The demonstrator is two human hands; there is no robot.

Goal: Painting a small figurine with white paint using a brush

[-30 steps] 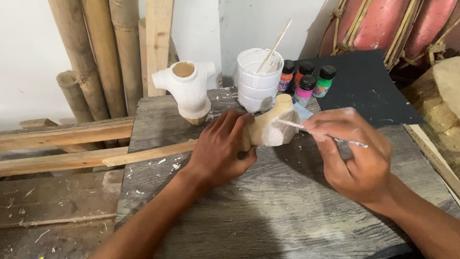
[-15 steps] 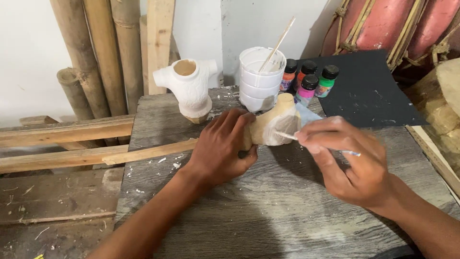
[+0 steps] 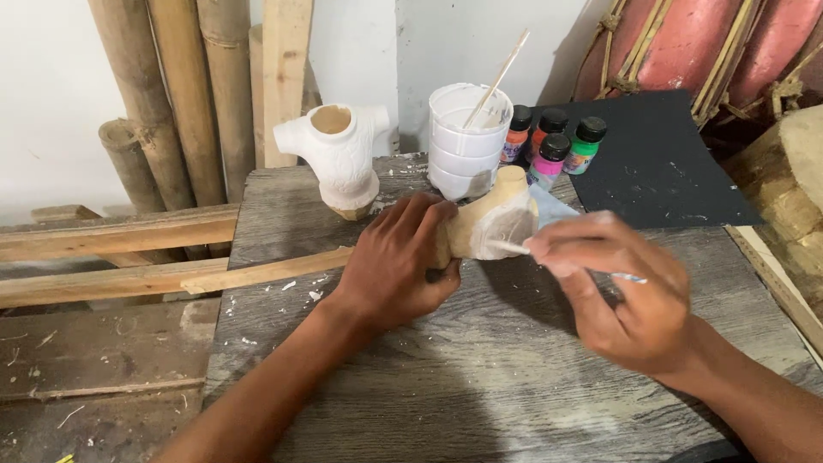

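paint bottles (image 3: 553,141) | four, black caps, coloured labels | beside white tub (image 3: 467,137)

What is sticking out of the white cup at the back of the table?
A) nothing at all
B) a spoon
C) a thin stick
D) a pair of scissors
C: a thin stick leans out of the white cup, slanting up to the right, just behind the wooden piece that the left hand holds while the right hand touches a brush to it.
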